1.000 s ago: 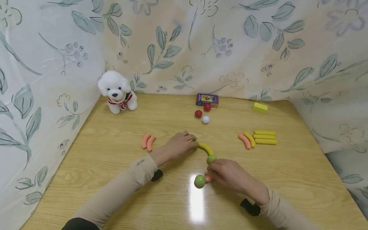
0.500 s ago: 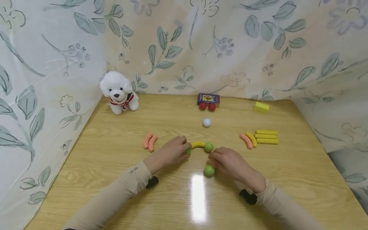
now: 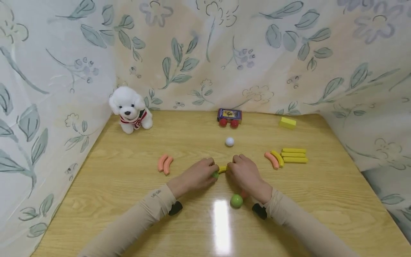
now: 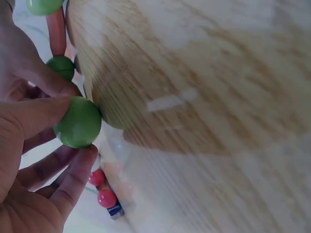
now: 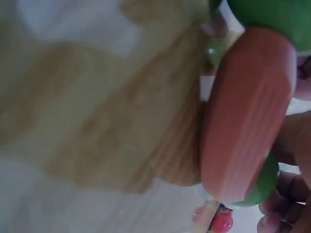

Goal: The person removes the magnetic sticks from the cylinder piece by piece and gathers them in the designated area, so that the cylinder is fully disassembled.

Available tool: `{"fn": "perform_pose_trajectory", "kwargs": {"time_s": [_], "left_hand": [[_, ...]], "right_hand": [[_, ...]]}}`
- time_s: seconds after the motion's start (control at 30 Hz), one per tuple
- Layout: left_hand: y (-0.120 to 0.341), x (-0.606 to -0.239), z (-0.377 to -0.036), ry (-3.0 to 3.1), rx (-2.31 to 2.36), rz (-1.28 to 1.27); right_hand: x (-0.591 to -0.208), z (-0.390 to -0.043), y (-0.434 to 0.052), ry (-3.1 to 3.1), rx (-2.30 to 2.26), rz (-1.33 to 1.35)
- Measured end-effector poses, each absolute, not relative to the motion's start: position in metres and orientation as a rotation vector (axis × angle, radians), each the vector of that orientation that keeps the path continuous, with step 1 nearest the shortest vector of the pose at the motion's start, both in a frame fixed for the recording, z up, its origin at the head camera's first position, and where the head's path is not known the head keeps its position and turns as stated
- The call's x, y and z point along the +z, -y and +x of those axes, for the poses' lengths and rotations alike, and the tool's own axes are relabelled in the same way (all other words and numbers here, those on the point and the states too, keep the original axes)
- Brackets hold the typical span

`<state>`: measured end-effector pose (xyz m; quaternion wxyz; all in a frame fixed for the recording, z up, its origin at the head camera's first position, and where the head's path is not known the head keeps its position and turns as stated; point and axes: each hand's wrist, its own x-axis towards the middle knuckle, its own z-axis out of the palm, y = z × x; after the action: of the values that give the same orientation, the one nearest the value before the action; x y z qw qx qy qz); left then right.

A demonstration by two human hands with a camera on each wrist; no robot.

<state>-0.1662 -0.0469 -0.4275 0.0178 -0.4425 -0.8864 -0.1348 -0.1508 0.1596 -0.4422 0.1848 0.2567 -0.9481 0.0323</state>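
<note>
Wood-grain surface (image 3: 128, 200) fills your view, hemmed by leaf-print curtains (image 3: 57, 71) at the back and sides. Nearest to you sits a green ball (image 3: 236, 201) with an orange piece (image 3: 244, 194) tucked against it under your right wrist; the right wrist view shows that orange piece (image 5: 248, 116) ending on a ball at each end, so it likely links them as a chain.

Just beyond, your two hands meet over a yellow curve (image 3: 222, 169). Your left hand (image 3: 200, 175) pinches a second green ball (image 4: 77, 122) between thumb and fingers at the curve's left end, probably to steady it. Your right hand (image 3: 244, 173) is curled down over the curve's right end; whatever it holds there is covered by the knuckles, so you cannot tell from above what it grips. Only a sliver of the curve shows between your hands.

Further out, two orange curves (image 3: 165, 164) lie together on the left, and an orange and yellow curve beside three yellow bars (image 3: 294, 155) on the right, sorted like spare stock. Beyond them stands a white ball (image 3: 229, 141), then two red balls (image 3: 228, 123) touching a small box (image 3: 229, 114), a yellow block (image 3: 287, 122), and a plush dog (image 3: 130, 109) in the far left corner.
</note>
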Motion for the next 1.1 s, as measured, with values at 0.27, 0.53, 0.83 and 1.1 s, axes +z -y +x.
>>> {"fn": "perform_pose_trajectory", "kwargs": {"time_s": [0.27,0.53,0.83,1.1], "left_hand": [[0.046,-0.425,-0.174,2.805,-0.404,-1.25],[0.035,-0.428,-0.22,2.865,-0.462,-1.031],[0.027,-0.445,-0.248,2.951,-0.394,-0.877],[0.039,-0.429,-0.223,2.845,-0.406,-0.902]], "right_hand": [[-0.436,-0.16,-0.172,2.758,-0.034,0.691],[-0.444,-0.155,-0.175,2.748,0.107,0.686],[-0.461,-0.141,-0.169,2.648,0.18,0.726],[-0.429,-0.139,-0.206,2.625,0.347,1.082]]}}
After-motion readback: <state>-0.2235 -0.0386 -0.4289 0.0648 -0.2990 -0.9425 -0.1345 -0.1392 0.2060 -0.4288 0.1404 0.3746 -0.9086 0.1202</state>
